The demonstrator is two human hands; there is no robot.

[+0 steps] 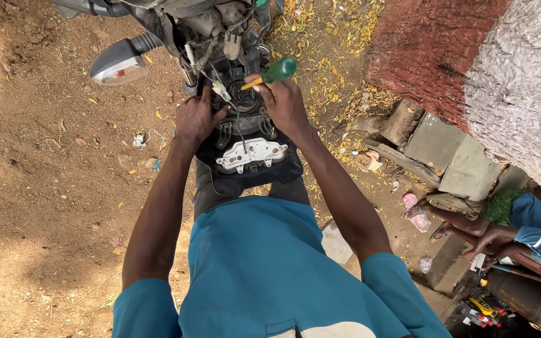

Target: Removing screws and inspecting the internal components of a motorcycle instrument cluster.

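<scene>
While the right hand [283,103] grips a screwdriver [272,73], the left hand [195,119] steadies the headlight housing [248,156].

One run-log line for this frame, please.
right hand: holds green-handled screwdriver | left hand: on black instrument panel housing | turn signal upper left | ground: dirt

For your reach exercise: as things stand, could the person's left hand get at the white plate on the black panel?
Probably yes. The left hand rests on the black panel just above the white plate, and nothing covers the plate. The right hand holds a screwdriver off to the other side.
</scene>
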